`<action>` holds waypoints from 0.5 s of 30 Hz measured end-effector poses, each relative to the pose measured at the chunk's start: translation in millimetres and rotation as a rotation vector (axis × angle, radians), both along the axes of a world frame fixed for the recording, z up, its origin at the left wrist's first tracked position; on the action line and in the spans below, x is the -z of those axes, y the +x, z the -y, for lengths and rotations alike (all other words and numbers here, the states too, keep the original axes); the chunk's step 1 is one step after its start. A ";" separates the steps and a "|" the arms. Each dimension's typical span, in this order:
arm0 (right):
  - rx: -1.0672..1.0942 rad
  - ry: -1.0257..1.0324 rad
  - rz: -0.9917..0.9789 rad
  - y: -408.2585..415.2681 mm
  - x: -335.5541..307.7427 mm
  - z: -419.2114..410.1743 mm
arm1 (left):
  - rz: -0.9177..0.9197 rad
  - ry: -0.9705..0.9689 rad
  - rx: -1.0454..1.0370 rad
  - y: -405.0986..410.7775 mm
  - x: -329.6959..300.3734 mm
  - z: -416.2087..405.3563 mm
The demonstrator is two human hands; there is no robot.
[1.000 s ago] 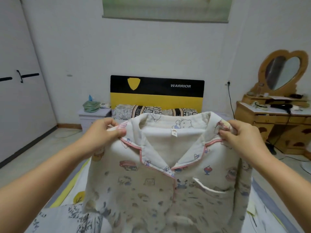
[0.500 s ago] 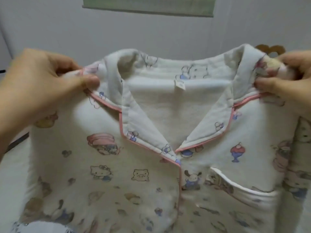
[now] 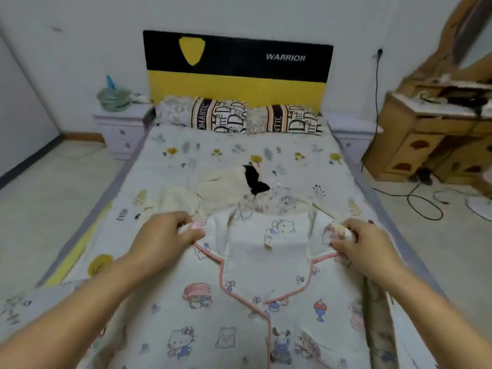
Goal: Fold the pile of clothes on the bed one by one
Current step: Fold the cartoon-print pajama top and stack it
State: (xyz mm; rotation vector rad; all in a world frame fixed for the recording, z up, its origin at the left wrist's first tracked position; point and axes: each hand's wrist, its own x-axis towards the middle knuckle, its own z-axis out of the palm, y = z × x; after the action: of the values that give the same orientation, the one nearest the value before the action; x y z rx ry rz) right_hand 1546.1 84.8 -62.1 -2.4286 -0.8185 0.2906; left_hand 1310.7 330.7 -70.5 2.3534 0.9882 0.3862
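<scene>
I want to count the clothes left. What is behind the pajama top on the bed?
Behind the pajama top, gripped at the shoulders by the left hand and right hand, lies a pile of cream clothes with a black piece. How many are in it is hidden.

Both hands pinching a pyjama top at its shoulders

The left hand (image 3: pixel 165 235) and the right hand (image 3: pixel 364 246) reach forward on bare forearms that come in from the lower corners, wrists roughly level and well apart. Each hand has its back turned up. The left curls its fingers and thumb round the cloth of the pyjama top (image 3: pixel 255 310) at one shoulder beside the collar; the right grips a bunched bit of cloth at the other shoulder, fingertips tucked under.
</scene>
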 end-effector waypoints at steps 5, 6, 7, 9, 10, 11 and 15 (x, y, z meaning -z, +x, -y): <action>0.057 -0.091 -0.157 16.8 120.9 -10.6 | -0.141 -0.130 0.035 24.2 119.7 -1.2; 0.064 -0.103 -0.178 21.0 138.5 -14.2 | -0.156 -0.156 0.024 29.0 138.3 -3.9; 0.070 -0.109 -0.202 26.1 154.3 -18.8 | -0.165 -0.184 0.008 34.2 155.6 -7.3; 0.078 -0.103 -0.249 39.1 180.2 -30.6 | -0.182 -0.216 -0.031 45.6 185.0 -17.4; 0.079 -0.099 -0.266 46.6 191.1 -38.1 | -0.194 -0.216 -0.049 52.0 196.7 -24.6; 0.074 -0.095 -0.271 55.0 200.9 -46.7 | -0.202 -0.210 -0.066 59.1 206.4 -32.6; 0.011 -0.044 -0.207 94.4 226.7 -92.6 | -0.124 -0.083 -0.130 95.1 231.4 -69.5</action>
State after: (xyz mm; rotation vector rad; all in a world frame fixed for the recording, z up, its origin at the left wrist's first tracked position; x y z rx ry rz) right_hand 1640.5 177.4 -288.8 -2.3924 -0.7139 0.5505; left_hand 1405.8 400.3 -301.9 2.2674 1.1960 0.2454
